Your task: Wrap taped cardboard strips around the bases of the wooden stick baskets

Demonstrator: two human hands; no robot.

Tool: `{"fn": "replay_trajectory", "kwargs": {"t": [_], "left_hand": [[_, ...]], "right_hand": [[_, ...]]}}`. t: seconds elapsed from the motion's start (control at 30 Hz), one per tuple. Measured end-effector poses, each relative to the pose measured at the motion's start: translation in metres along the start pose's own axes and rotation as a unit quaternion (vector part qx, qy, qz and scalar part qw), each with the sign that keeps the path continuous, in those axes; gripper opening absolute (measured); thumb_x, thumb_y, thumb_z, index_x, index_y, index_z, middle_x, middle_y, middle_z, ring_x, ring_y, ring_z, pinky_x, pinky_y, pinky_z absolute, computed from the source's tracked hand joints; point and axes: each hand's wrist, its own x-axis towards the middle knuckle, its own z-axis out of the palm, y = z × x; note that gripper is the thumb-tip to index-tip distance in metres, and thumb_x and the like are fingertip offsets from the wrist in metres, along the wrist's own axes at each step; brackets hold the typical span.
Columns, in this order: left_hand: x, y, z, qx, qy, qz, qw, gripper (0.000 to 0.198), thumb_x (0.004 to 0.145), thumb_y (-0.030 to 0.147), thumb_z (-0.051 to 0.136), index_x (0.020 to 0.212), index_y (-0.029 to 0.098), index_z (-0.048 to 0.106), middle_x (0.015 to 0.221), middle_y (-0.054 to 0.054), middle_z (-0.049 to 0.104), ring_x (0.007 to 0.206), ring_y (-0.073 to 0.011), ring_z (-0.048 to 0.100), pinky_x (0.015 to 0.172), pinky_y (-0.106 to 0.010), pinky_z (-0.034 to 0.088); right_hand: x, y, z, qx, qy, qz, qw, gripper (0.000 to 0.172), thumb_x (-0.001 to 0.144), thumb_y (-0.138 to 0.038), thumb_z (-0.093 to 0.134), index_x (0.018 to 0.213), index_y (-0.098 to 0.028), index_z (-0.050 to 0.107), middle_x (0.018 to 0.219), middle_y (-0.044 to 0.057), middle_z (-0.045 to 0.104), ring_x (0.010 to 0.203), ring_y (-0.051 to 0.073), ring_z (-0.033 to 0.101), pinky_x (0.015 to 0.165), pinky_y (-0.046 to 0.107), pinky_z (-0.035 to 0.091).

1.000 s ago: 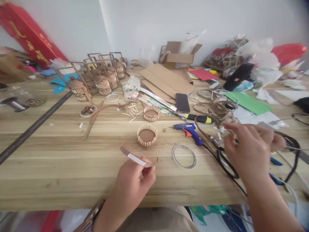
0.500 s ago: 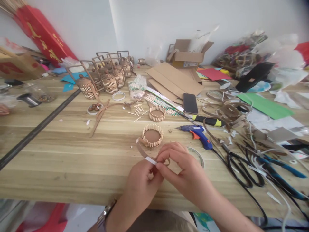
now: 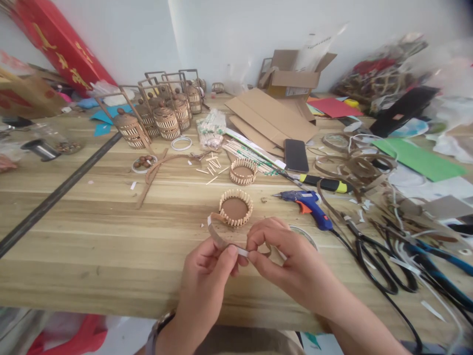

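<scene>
A curved brown cardboard strip (image 3: 215,235) with a white tape backing is pinched between both hands near the table's front edge. My left hand (image 3: 207,283) grips its near end with thumb and fingers closed. My right hand (image 3: 286,259) pinches the white backing at the same spot, fingers curled. Just beyond the strip stands a small round basket of wooden sticks (image 3: 235,207) with a brown base. A second one (image 3: 243,171) sits farther back.
A blue glue gun (image 3: 308,206), a clear tape ring (image 3: 303,234), black scissors (image 3: 373,264) and cables lie to the right. A phone (image 3: 296,155), cardboard sheets (image 3: 269,116) and finished stick lanterns (image 3: 155,116) stand behind. Loose sticks lie mid-table.
My right hand came from the scissors area on the right to the strip and pinched it. The strip now curves more, and the view has shifted slightly.
</scene>
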Motion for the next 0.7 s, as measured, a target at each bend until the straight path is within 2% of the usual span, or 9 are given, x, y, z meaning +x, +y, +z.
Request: {"fn": "replay_trajectory", "kwargs": {"t": [0.13, 0.27, 0.4, 0.47, 0.57, 0.63, 0.7], "left_hand": [[0.000, 0.003, 0.000, 0.049, -0.008, 0.008, 0.999, 0.031, 0.093, 0.039, 0.059, 0.072, 0.017, 0.067, 0.065, -0.001, 0.066, 0.060, -0.0105, 0.055, 0.059, -0.018, 0.045], [0.001, 0.004, 0.000, 0.055, -0.007, 0.002, 0.998, 0.025, 0.088, 0.035, 0.063, 0.070, 0.018, 0.065, 0.061, 0.002, 0.063, 0.058, -0.0105, 0.054, 0.056, -0.018, 0.044], [0.000, 0.002, 0.001, 0.088, 0.006, -0.002, 0.996, 0.026, 0.085, 0.032, 0.064, 0.063, 0.019, 0.060, 0.055, 0.003, 0.059, 0.051, -0.0093, 0.046, 0.049, -0.019, 0.038], [0.000, 0.001, 0.002, 0.100, 0.028, 0.004, 0.995, 0.028, 0.084, 0.033, 0.064, 0.061, 0.019, 0.059, 0.054, 0.003, 0.057, 0.050, -0.0091, 0.043, 0.047, -0.019, 0.035], [0.002, 0.000, 0.005, 0.106, 0.063, 0.022, 0.992, 0.027, 0.083, 0.032, 0.063, 0.060, 0.019, 0.057, 0.053, 0.003, 0.056, 0.050, -0.0094, 0.044, 0.047, -0.019, 0.036], [0.003, 0.000, 0.007, 0.113, 0.085, 0.033, 0.989, 0.025, 0.081, 0.030, 0.063, 0.059, 0.019, 0.057, 0.052, 0.003, 0.056, 0.050, -0.0098, 0.047, 0.048, -0.019, 0.038], [0.003, 0.001, 0.009, 0.129, 0.101, 0.044, 0.986, 0.023, 0.079, 0.028, 0.063, 0.058, 0.019, 0.057, 0.052, 0.003, 0.057, 0.049, -0.0101, 0.049, 0.048, -0.019, 0.040]], "right_hand": [[0.000, 0.000, -0.005, 0.019, 0.002, 0.025, 0.999, 0.014, 0.084, -0.015, 0.054, 0.072, -0.023, 0.057, 0.077, -0.001, 0.067, 0.078, 0.016, 0.060, 0.077, 0.032, 0.043], [-0.003, 0.002, -0.008, 0.028, 0.012, 0.041, 0.999, 0.015, 0.084, -0.018, 0.053, 0.071, -0.023, 0.056, 0.075, -0.001, 0.066, 0.075, 0.016, 0.061, 0.073, 0.030, 0.045], [-0.006, 0.006, -0.007, -0.002, 0.031, 0.039, 0.999, 0.014, 0.083, -0.016, 0.054, 0.071, -0.023, 0.057, 0.075, -0.001, 0.066, 0.075, 0.016, 0.061, 0.076, 0.032, 0.046], [-0.008, 0.005, -0.005, -0.046, 0.064, 0.023, 0.997, 0.012, 0.084, -0.016, 0.056, 0.075, -0.024, 0.059, 0.078, 0.000, 0.067, 0.078, 0.018, 0.063, 0.079, 0.034, 0.046], [-0.013, -0.001, 0.000, -0.120, 0.146, -0.023, 0.982, 0.010, 0.085, -0.017, 0.058, 0.090, -0.025, 0.059, 0.088, 0.002, 0.070, 0.085, 0.020, 0.065, 0.079, 0.036, 0.045], [-0.016, -0.009, 0.005, -0.164, 0.201, -0.061, 0.964, 0.015, 0.086, -0.015, 0.059, 0.096, -0.026, 0.055, 0.087, 0.001, 0.070, 0.082, 0.020, 0.065, 0.077, 0.036, 0.043], [-0.019, -0.016, 0.012, -0.185, 0.226, -0.092, 0.952, 0.020, 0.087, -0.010, 0.057, 0.099, -0.025, 0.053, 0.081, -0.001, 0.070, 0.075, 0.017, 0.064, 0.075, 0.036, 0.040]]}}
